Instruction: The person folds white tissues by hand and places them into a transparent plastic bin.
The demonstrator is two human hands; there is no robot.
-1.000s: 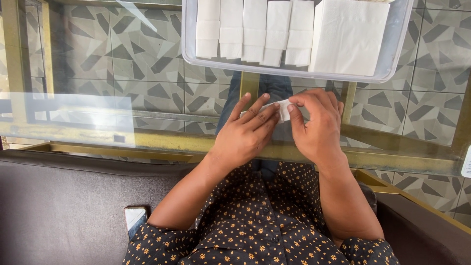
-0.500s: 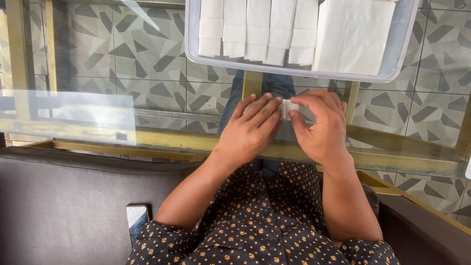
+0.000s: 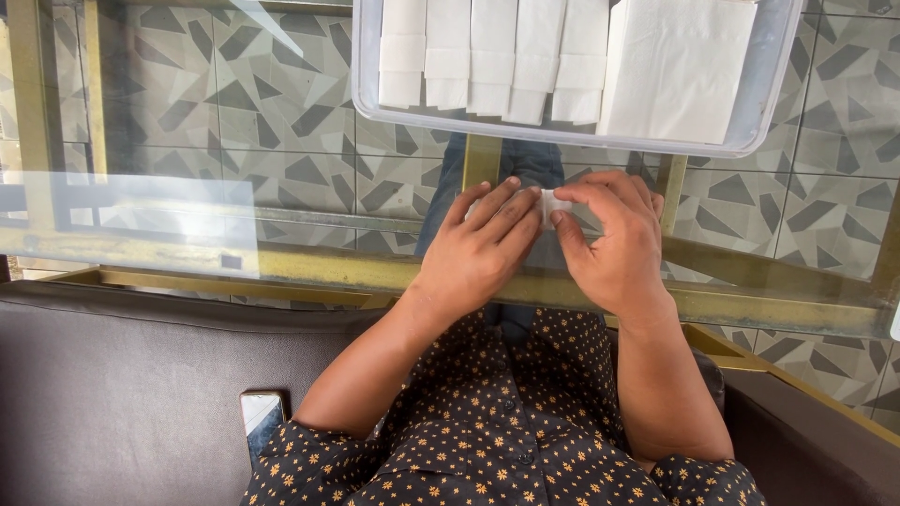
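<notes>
Seemingly both hands (image 3: 553, 245) pinch folded tissue (image 3: 547, 204), long axis left-right.

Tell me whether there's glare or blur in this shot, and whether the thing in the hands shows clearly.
Head view: daylight, sharp focus, no motion blur; pale reflections streak the glass table at left; the left hand and right hand cover most of the small white folded piece; the clear tray of white folded pieces is cropped at top.

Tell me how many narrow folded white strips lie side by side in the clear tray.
5. The folded strips lie in a row in the clear tray, left of a white stack. More may be hidden beyond the top edge.
</notes>
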